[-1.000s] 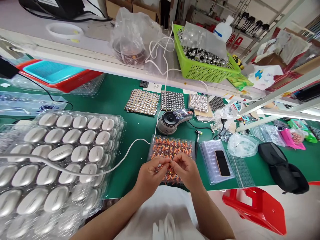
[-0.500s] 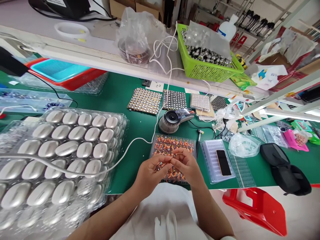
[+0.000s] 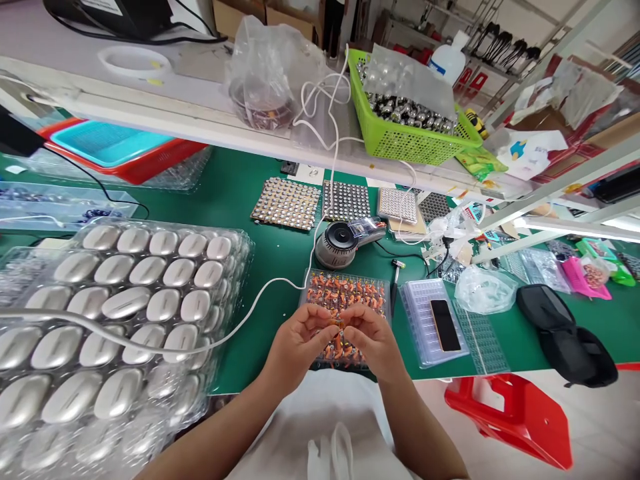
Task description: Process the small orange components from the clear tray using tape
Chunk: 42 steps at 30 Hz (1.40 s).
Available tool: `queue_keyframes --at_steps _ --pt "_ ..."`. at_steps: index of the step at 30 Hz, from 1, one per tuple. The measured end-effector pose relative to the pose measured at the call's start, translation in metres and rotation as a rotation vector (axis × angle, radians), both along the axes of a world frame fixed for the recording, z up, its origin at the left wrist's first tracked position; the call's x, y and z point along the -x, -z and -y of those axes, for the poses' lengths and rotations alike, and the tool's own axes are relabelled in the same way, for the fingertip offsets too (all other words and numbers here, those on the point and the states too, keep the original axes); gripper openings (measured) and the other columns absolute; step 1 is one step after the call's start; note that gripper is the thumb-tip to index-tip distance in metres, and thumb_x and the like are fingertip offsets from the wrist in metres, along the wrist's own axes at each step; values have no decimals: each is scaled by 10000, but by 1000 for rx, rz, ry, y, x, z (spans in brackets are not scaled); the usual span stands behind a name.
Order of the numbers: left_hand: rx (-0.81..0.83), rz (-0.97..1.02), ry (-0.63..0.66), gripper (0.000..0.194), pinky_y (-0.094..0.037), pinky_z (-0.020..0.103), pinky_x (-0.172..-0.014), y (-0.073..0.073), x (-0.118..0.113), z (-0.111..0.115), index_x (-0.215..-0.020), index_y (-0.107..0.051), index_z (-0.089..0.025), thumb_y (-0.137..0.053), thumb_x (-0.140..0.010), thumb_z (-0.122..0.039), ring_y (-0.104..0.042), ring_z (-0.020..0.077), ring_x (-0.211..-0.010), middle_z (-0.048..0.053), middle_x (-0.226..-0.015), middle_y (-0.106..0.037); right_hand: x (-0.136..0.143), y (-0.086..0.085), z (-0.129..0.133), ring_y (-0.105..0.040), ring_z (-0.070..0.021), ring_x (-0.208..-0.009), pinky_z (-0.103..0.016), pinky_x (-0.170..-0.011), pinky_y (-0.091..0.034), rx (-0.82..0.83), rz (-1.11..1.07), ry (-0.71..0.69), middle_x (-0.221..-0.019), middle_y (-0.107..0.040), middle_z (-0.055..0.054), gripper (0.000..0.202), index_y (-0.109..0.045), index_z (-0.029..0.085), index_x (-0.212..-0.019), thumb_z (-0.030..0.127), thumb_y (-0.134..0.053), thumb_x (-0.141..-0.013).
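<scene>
I had left hand (image 3: 296, 343) and right hand (image 3: 373, 339) above the orange-parts tray (image 3: 381, 291) on the worktop (image 3: 247, 357), fingers curled close together, any grip too small to tell.

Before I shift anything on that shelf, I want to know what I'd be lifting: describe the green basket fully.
The green basket, bright lime and apparently plastic, has perforated walls. It sits upright on the shelf, near the front edge. Inside are many shiny, silvery rounded pieces, partly covered by translucent plastic. A white cable runs close by; contact is unclear. Neither hand touches it.
</scene>
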State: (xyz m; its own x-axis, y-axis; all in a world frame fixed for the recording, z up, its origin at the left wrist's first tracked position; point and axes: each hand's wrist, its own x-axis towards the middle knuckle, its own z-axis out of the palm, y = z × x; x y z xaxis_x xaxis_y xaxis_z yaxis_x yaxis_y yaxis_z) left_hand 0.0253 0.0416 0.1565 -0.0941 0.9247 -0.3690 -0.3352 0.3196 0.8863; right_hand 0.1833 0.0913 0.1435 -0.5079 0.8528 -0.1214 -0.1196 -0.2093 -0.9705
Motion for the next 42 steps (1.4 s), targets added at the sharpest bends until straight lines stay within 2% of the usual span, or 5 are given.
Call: queue_keyframes --at_steps 6,14,19,23,42 --pt "-36 -45 6 230 -432 189 -555 1 -1 1 -788 -494 -179 -687 -750 -298 -560 98 -645 -33 -702 -580 4 -3 0 -521 -158 -775 -282 -663 -423 -170 80 62 -827 -557 -26 56 -685 237 -843 272 -664 -804" --pt "-110 -166 16 168 -497 249 -650 5 1 4 -854 -515 -189 -645 -796 -277 -629 143 -749 6 -792 -643 9 0 6 -514 -165 -744 -294 -663 -419 -201 140 153 -790 -546 -30 80 -682 228 -810 300 -649 -810" --pt "-470 -599 -176 124 -495 288 -738 9 -1 11 -826 -570 -200 -671 -770 -155 -603 160 -834 24 -851 -613 12 1 7 -500 -149 -730 -275 -657 -399 -196 134 250 -785 -536 -15 59 -658 223 -801 268 -630 -826" --pt "-662 -738 -174 185 -495 278 -691 10 -2 11 -882 -639 -212 -665 -760 -76 -581 151 -772 20 -793 -608 11 -2 7 -515 -160 -753 -285 -673 -414 -228 178 245 -800 -547 -23 65 -666 217 -807 273 -634 -822" --pt "-350 -386 -82 71 -483 235 -644 19 0 9 -848 -688 -194 -650 -808 -238 -601 145 -749 36 -821 -645 7 -2 13 -564 -177 -754 -311 -639 -466 -532 370 219 -836 -599 -41 147 -693 267 -928 185 -632 -822"
